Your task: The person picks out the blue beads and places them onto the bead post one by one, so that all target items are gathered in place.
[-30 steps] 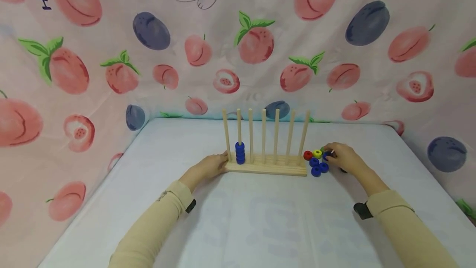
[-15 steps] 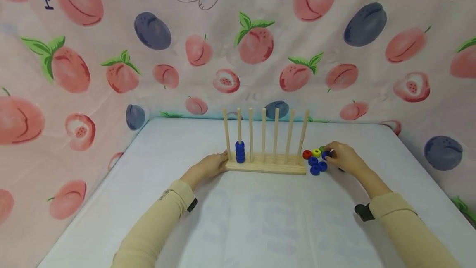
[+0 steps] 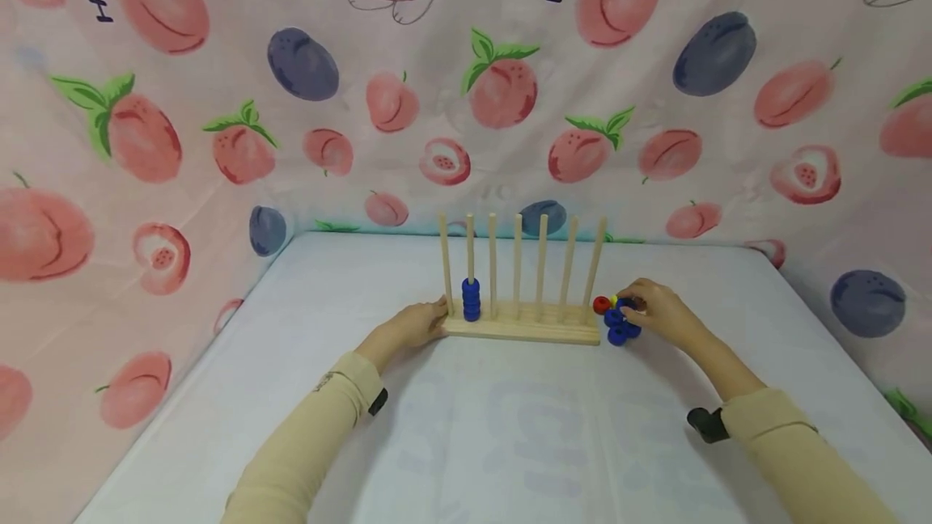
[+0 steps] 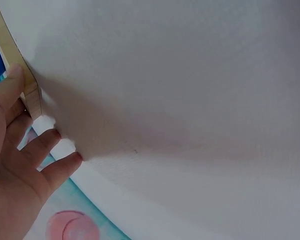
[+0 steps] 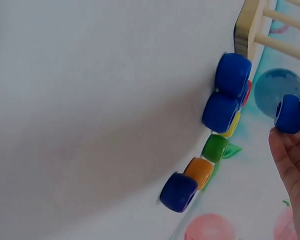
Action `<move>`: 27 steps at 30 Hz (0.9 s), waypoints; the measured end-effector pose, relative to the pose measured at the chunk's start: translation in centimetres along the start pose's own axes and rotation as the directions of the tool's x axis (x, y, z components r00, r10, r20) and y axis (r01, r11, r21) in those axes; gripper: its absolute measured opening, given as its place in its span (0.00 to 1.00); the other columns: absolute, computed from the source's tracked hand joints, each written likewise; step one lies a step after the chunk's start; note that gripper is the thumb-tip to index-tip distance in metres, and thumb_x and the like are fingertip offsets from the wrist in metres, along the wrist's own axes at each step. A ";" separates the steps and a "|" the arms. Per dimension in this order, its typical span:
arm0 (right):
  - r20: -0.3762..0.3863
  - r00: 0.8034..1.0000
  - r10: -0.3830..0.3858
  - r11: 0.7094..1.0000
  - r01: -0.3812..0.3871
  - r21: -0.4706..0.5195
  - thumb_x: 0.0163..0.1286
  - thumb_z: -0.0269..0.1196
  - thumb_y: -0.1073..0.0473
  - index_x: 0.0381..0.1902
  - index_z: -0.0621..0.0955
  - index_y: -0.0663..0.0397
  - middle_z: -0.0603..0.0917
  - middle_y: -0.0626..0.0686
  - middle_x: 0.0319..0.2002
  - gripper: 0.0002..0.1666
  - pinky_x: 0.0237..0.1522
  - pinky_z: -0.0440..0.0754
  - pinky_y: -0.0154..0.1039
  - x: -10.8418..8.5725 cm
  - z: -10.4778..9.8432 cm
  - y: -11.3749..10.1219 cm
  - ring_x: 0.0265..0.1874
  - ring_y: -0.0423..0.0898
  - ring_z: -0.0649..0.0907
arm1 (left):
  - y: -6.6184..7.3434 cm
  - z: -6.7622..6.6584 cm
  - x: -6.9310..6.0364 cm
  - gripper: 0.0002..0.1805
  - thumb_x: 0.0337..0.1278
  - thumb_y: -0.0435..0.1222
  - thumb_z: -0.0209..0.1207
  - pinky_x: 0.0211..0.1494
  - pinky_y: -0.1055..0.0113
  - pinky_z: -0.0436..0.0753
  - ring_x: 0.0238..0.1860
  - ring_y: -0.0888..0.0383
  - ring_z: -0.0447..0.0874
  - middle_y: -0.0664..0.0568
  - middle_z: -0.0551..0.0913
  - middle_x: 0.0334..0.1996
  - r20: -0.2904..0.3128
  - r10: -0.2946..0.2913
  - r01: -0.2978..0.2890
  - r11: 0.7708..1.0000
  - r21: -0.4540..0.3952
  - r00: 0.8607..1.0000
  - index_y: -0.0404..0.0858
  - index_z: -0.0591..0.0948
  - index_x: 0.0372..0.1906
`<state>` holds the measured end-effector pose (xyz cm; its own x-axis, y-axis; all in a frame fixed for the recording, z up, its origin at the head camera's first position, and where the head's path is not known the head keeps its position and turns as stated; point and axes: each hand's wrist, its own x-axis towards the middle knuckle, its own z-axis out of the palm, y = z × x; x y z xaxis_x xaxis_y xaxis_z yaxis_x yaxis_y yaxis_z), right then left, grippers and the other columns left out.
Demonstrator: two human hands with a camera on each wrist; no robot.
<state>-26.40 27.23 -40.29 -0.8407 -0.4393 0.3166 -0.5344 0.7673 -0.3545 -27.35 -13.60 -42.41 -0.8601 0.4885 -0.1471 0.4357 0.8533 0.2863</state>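
Note:
A wooden peg rack (image 3: 524, 331) with a row of upright pegs stands on the table. Several blue beads (image 3: 471, 300) are stacked on its second peg from the left. My left hand (image 3: 417, 324) holds the left end of the base, thumb on the front and index finger behind, as the left wrist view shows. Between thumb and fingertips, my right hand (image 3: 661, 310) pinches a blue bead (image 5: 290, 114), lifted above the other beads. Below it lie more blue beads (image 5: 220, 112), a green bead (image 5: 215, 148), an orange bead (image 5: 199, 171) and a dark blue bead (image 5: 178, 192).
A red bead (image 3: 601, 305) and a partly covered yellow bead (image 3: 614, 300) lie just right of the rack. White cloth covers the table (image 3: 510, 427). A fruit-printed curtain (image 3: 451, 87) hangs behind and at both sides.
My right hand has lifted the blue bead a little and moved left, now covering part of the loose beads. The left hand and the rack have stayed in place.

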 end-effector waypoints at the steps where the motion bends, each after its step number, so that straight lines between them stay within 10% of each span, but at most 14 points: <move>1: 0.000 1.000 -0.012 1.000 0.012 -0.004 0.57 0.66 0.70 0.38 0.82 0.73 0.80 0.58 0.31 0.11 0.28 0.78 0.37 0.0 0.1 -0.1 0.27 0.45 0.75 | 0.0 0.0 0.0 0.32 0.65 0.39 0.55 0.70 0.50 0.65 0.65 0.39 0.67 0.37 0.62 0.69 0.001 -0.005 0.005 1.000 -0.005 1.000 0.29 0.61 0.68; 27: -0.117 0.980 -0.160 0.986 0.165 0.027 0.57 0.66 0.69 0.40 0.81 0.70 0.80 0.58 0.36 0.12 0.30 0.85 0.41 0.7 1.2 -5.2 0.30 0.47 0.81 | -0.5 0.2 0.0 0.31 0.66 0.39 0.53 0.71 0.51 0.65 0.66 0.39 0.66 0.37 0.62 0.69 0.005 0.004 -0.004 1.000 -0.004 1.000 0.29 0.60 0.69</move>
<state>-24.35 22.41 -39.28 -0.7280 -0.4991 0.4700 -0.6677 0.6715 -0.3212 -27.54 -13.95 -42.73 -0.8571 0.4928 -0.1504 0.4380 0.8506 0.2909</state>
